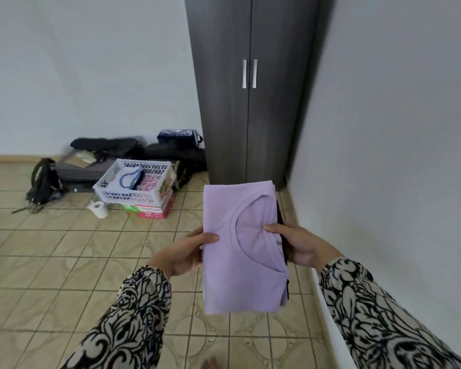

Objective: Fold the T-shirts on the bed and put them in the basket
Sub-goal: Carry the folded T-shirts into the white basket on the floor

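my left hand [186, 251] and right hand [298, 246] each pinch an edge of folded lilac cotton t-shirt [244, 249], keeping folds flat for carrying to white plastic lattice basket [133, 182].

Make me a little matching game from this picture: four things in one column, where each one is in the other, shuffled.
Things:
1. lilac folded T-shirt
2. white plastic basket
3. black backpack
4. dark wardrobe

Places:
A. on the floor by the left wall
B. standing in the corner, doors closed
C. held between the left hand and right hand
D. resting on a pink box

Pairs: 1-C, 2-D, 3-A, 4-B
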